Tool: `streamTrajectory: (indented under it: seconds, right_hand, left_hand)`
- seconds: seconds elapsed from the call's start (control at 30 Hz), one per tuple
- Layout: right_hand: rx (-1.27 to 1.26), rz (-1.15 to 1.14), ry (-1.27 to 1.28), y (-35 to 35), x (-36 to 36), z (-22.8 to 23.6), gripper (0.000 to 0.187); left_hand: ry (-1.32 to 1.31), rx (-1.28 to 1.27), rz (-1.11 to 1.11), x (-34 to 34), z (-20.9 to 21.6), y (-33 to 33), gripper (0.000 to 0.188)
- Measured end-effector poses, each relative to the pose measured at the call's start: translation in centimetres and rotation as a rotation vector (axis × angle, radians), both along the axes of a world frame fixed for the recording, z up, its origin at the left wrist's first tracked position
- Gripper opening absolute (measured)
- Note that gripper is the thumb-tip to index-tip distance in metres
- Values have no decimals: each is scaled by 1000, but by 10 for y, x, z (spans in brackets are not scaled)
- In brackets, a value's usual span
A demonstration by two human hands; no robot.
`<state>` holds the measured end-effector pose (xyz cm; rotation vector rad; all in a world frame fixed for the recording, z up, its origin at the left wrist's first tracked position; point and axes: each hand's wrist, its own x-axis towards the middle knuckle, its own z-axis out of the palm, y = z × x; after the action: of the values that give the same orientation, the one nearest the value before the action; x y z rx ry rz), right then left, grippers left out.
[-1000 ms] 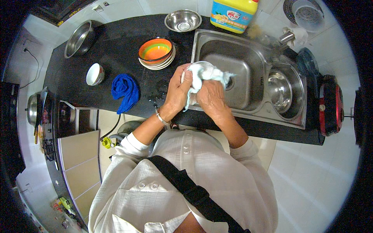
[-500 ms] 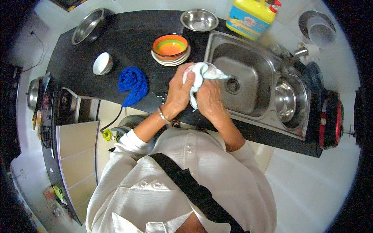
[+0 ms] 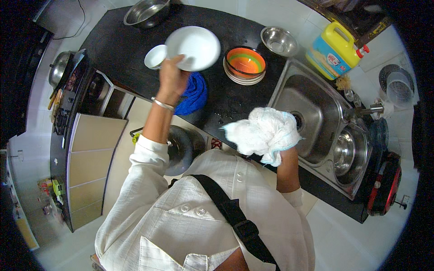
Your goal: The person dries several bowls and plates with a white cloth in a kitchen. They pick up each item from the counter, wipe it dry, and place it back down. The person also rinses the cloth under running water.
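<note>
My left hand [image 3: 173, 77] grips the near edge of a round white plate [image 3: 195, 47], held tilted over the counter's left part. Just left of the plate, partly overlapped by it, is a small white bowl [image 3: 155, 56]. Under my left wrist lies a bunched blue cloth [image 3: 193, 97]. A crumpled white cloth [image 3: 264, 131] with a pale blue edge covers most of my right hand [image 3: 287, 158], near the sink's front left corner. The fingers of that hand are hidden, but the cloth hangs bunched from it.
An orange and green bowl [image 3: 245, 62] sits on stacked white plates [image 3: 246, 81]. Behind are two steel bowls [image 3: 279, 41] [image 3: 145, 13]. To the right stand a double steel sink [image 3: 312, 108], holding a metal bowl [image 3: 344, 153], and a yellow jug [image 3: 337, 49]. Water drops speckle the black counter [image 3: 226, 106].
Both hands were together around the white cloth. My left hand has moved off to the left with the plate, and the cloth stays with my right hand. The whole view has turned.
</note>
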<state>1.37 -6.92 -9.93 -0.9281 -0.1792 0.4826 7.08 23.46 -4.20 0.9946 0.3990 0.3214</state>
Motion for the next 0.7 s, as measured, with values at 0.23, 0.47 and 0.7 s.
streamTrajectory:
  seconds: [0.23, 0.47, 0.7]
  right_hand:
    - [251, -51, 326, -1, -10, -12, 18]
    - [391, -67, 408, 7, -15, -17, 18]
    - [353, -114, 397, 13, -22, -20, 19]
  left_hand:
    - [94, -11, 345, 37, -45, 166, 36]
    - [372, -113, 290, 55, -96, 232, 25]
    - [482, -62, 225, 70, -108, 223, 27]
